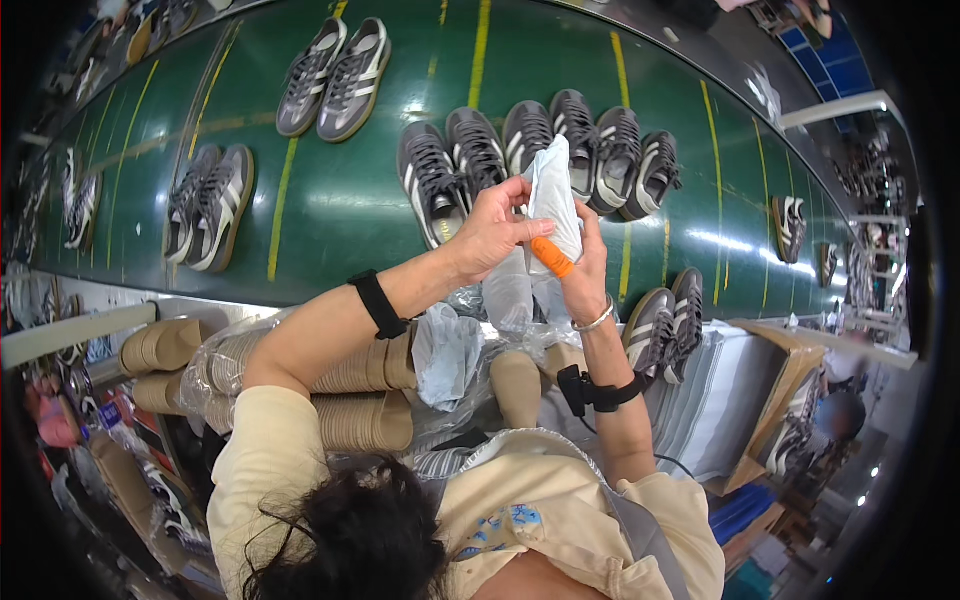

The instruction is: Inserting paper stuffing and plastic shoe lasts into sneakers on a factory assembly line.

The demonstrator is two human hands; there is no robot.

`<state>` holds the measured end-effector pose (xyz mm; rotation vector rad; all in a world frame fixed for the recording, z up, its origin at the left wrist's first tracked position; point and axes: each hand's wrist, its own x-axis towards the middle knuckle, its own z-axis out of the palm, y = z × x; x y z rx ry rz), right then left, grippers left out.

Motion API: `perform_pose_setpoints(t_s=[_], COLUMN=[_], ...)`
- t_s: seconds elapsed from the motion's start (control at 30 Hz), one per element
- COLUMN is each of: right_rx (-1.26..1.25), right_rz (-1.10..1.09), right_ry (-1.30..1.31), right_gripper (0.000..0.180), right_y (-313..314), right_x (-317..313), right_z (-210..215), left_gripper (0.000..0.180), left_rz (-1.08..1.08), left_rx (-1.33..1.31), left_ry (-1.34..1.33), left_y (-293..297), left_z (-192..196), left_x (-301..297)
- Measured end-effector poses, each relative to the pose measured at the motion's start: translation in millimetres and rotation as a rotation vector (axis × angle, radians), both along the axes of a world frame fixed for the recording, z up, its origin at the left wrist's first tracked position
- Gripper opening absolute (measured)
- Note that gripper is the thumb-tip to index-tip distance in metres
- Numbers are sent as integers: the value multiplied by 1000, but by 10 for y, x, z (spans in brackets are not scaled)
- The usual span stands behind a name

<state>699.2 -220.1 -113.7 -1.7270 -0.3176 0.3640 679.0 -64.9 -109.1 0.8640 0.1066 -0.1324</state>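
Both hands are closed on a folded piece of pale tissue paper [556, 195], held upright over the near side of the green conveyor belt. My left hand [497, 228] pinches its left edge between thumb and fingers. My right hand [583, 268] grips the lower right side, and an orange finger cover sits on its thumb. Just behind the paper stands a row of several grey sneakers [476, 150] with white stripes; the paper partly hides some of them. Below the hands hangs another pale paper piece [508, 290], partly covered by them.
More sneaker pairs stand on the green belt [380, 205], including one pair [340, 80] at the far left. Stacked brown moulded inserts [350, 422] in clear plastic lie below my left arm. Crumpled tissue [446, 355] rests beside them. At right, a carton [770, 400] holds paper sheets, near another sneaker pair [650, 325].
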Motion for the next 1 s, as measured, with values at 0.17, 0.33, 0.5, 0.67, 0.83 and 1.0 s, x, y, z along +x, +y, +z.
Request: perform_pose_setpoints(t_s=[0.17, 0.33, 0.5, 0.67, 0.83, 1.0], right_rx=[-182, -569, -799, -802, -1239, -1341], right_rz=[-272, -440, -299, -246, -209, -156], right_ry=[-192, -424, -191, 82, -117, -238], right_gripper=[55, 50, 52, 47, 51, 54], right_y=[-715, -1637, -2102, -2390, -1986, -1738], right_x=[143, 772, 1420, 1869, 2088, 2223], right_z=[51, 145, 8, -43, -23, -189], left_gripper=[29, 22, 31, 20, 15, 16], left_rz=[-403, -158, -83, -238, -312, -278], left_rx=[443, 1067, 1646, 1635, 1635, 1636], left_ry=[-30, -485, -1145, -1317, -1242, -1083], left_y=[-133, -788, -1757, -1990, -2106, -2041], left_z=[-48, -310, -818, -957, -757, -612], left_x=[519, 1775, 2703, 3212, 3194, 3028])
